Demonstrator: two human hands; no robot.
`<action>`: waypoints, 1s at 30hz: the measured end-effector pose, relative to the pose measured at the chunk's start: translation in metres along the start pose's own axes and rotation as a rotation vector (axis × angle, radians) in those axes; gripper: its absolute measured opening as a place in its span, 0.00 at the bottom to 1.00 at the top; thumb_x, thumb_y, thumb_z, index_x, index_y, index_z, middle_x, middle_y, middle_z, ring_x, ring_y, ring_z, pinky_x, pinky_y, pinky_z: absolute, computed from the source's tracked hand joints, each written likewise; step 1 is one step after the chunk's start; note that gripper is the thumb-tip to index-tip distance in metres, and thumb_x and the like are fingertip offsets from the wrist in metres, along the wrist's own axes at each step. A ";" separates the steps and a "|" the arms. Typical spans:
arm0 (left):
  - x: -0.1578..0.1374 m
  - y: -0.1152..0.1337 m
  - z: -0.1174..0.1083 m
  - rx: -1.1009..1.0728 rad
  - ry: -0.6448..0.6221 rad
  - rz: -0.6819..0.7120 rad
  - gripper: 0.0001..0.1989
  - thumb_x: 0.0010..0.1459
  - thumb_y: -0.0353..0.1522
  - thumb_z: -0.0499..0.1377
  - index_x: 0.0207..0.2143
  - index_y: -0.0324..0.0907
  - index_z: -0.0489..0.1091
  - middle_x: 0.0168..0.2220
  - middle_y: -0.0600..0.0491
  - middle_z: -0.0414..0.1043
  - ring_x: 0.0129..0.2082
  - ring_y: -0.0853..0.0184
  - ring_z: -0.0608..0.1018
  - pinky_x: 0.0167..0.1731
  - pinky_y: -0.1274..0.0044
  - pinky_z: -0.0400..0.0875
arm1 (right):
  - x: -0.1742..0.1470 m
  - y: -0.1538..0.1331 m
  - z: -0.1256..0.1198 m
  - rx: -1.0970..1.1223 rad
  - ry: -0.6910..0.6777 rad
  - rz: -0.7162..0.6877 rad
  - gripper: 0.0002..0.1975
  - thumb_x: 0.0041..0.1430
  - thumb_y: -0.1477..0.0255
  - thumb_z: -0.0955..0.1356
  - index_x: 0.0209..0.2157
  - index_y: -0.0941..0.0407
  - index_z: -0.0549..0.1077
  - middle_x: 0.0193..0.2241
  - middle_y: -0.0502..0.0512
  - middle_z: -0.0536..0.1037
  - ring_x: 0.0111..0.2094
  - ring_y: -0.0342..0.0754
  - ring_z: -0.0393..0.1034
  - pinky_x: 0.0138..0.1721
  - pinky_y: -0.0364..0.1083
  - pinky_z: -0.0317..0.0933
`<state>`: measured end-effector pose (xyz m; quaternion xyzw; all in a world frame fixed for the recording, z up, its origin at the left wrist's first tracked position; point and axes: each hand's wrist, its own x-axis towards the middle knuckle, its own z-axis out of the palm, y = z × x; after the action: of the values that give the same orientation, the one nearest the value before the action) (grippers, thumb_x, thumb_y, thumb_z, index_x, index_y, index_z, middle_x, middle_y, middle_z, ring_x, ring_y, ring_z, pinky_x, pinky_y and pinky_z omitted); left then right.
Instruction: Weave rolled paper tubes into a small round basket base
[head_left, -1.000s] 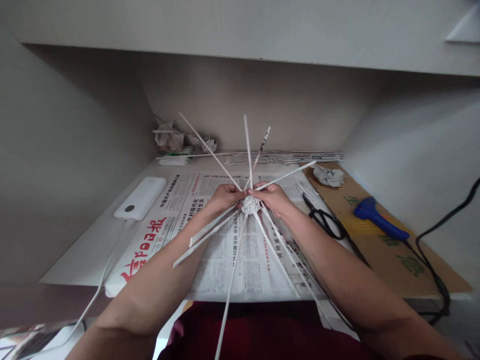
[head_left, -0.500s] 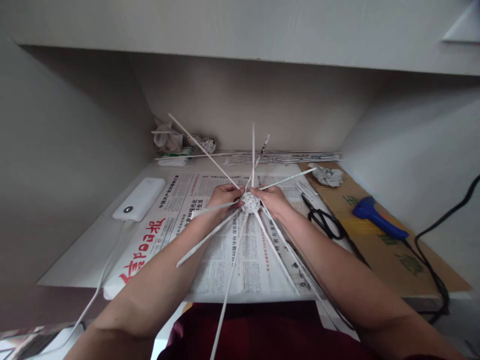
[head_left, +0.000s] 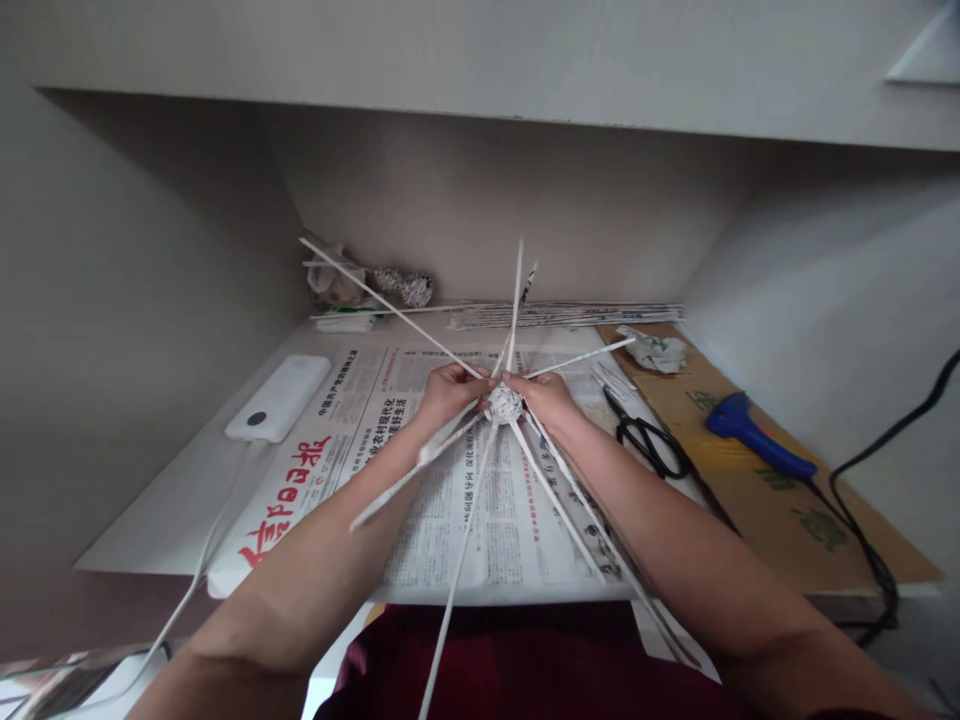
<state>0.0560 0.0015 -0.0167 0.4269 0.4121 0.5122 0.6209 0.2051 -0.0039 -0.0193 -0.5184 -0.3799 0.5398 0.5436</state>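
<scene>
Between my two hands is a small woven paper piece [head_left: 505, 402], with several long rolled-paper sticks fanning out from it on all sides. My left hand [head_left: 452, 392] is closed on its left edge, thumb and fingers pinching near the base of a stick [head_left: 390, 308] that slants up to the left. On the other side my right hand [head_left: 550, 398] grips the upper right edge, thumb on top. Other sticks point toward my body, one [head_left: 459, 575] reaching past the table edge. The fingers under the weave are partly hidden. Newspaper [head_left: 427, 540] lies beneath.
Black-handled scissors [head_left: 649, 445] and a blue glue gun [head_left: 757, 437] lie at the right, the gun on cardboard [head_left: 847, 540]. Crumpled paper [head_left: 654, 352] sits behind them. A bundle of paper sticks [head_left: 562, 316] lies along the back. A white power bank [head_left: 279, 398] with a cable is at left.
The stick at upper left has swung lower and further left. One stick by my left hand has dropped toward my forearm. The weave has shifted slightly right; both hands keep their hold.
</scene>
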 end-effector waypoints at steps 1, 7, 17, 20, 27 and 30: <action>0.000 -0.001 0.000 0.020 -0.003 0.032 0.19 0.33 0.35 0.75 0.29 0.37 0.76 0.23 0.56 0.73 0.19 0.74 0.71 0.19 0.80 0.68 | 0.000 0.000 0.000 0.012 -0.009 0.015 0.16 0.34 0.62 0.79 0.19 0.59 0.75 0.18 0.53 0.76 0.19 0.47 0.69 0.23 0.45 0.63; 0.000 -0.002 0.000 0.156 0.004 0.205 0.14 0.40 0.36 0.72 0.29 0.38 0.78 0.23 0.54 0.75 0.19 0.71 0.72 0.22 0.78 0.68 | 0.000 -0.002 0.000 0.034 0.015 0.077 0.15 0.36 0.66 0.78 0.17 0.59 0.73 0.15 0.52 0.74 0.16 0.45 0.66 0.18 0.44 0.60; 0.001 -0.002 -0.006 0.526 -0.008 0.421 0.06 0.51 0.30 0.64 0.32 0.40 0.80 0.32 0.50 0.81 0.33 0.63 0.80 0.36 0.75 0.73 | -0.003 -0.016 0.001 0.031 0.001 0.227 0.06 0.45 0.76 0.72 0.19 0.59 0.72 0.14 0.51 0.74 0.15 0.45 0.67 0.16 0.42 0.62; -0.001 0.002 -0.005 0.553 -0.045 0.439 0.07 0.52 0.27 0.61 0.32 0.40 0.80 0.33 0.50 0.82 0.33 0.64 0.81 0.37 0.75 0.73 | -0.007 -0.024 0.001 0.050 -0.018 0.270 0.05 0.47 0.81 0.68 0.20 0.60 0.72 0.13 0.51 0.73 0.14 0.43 0.66 0.16 0.41 0.61; -0.004 0.008 -0.003 0.614 -0.040 0.421 0.09 0.51 0.24 0.61 0.31 0.41 0.80 0.33 0.50 0.82 0.34 0.65 0.81 0.40 0.75 0.73 | -0.017 -0.032 0.008 0.067 -0.048 0.331 0.09 0.55 0.77 0.68 0.21 0.60 0.72 0.15 0.53 0.74 0.15 0.43 0.67 0.18 0.41 0.63; -0.002 0.007 -0.004 0.481 -0.016 0.314 0.06 0.50 0.25 0.63 0.31 0.39 0.80 0.31 0.50 0.81 0.30 0.66 0.80 0.34 0.77 0.73 | -0.015 -0.029 0.009 0.060 -0.011 0.285 0.08 0.52 0.81 0.68 0.20 0.61 0.72 0.15 0.53 0.74 0.16 0.44 0.67 0.20 0.42 0.64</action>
<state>0.0496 0.0010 -0.0107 0.6246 0.4455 0.4863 0.4182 0.2002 -0.0141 0.0123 -0.5478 -0.2891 0.6255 0.4745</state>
